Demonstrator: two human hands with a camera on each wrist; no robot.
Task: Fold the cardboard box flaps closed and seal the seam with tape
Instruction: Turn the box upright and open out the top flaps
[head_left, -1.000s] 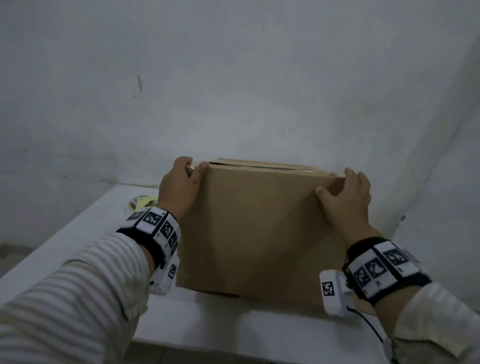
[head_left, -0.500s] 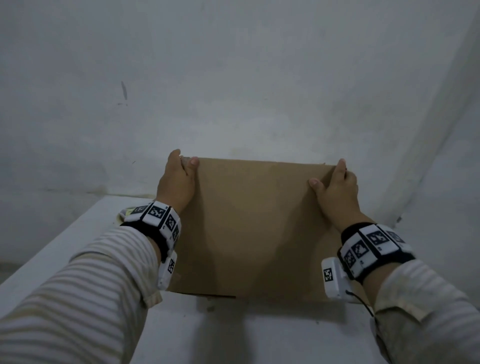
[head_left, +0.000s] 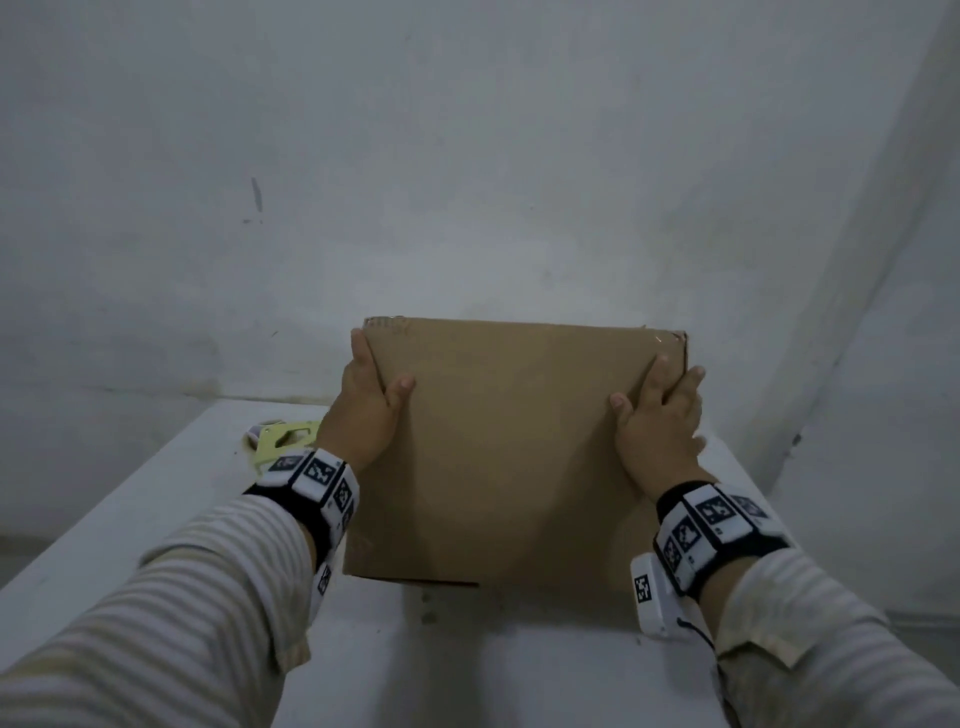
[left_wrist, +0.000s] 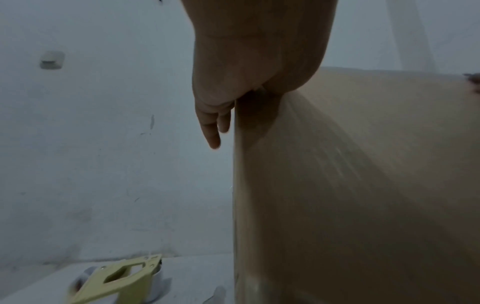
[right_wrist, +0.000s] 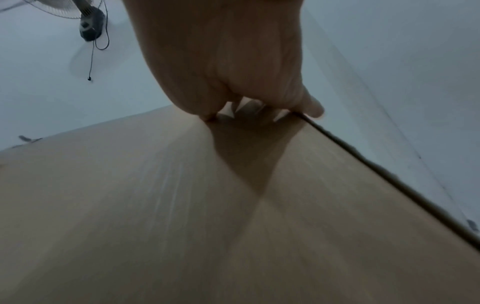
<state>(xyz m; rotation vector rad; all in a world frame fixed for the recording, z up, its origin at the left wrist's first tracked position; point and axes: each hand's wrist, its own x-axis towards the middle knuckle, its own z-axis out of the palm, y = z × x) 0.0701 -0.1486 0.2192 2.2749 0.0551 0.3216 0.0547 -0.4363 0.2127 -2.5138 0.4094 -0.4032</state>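
Filling the far half of the scene, a pale grey wall (head_left: 467, 156) rises behind a white table (head_left: 467, 665). On the middle of that table, toward its far edge, the cardboard box (head_left: 509, 447) shows one broad plain brown face to the head camera, its near bottom edge against the tabletop; its flaps and seam cannot be made out from this side.

Both striped sleeves reach in from the near corners. At the box's upper left edge, the left hand (head_left: 366, 410) grips the cardboard: the thumb lies on the near face and the fingers (left_wrist: 213, 127) run straight along the left side, as the left wrist view confirms. At the upper right edge, the right hand (head_left: 657, 421) grips likewise, thumb on the near face and fingers wrapped over the right edge; the right wrist view shows the fingers hooked over the thin board rim.

Left of the box, near the wall, a pale yellow tape dispenser (head_left: 283, 439) lies on the table, apart from the box. High on the wall, the right wrist view catches a wall fan (right_wrist: 83, 16) with a dangling cord.
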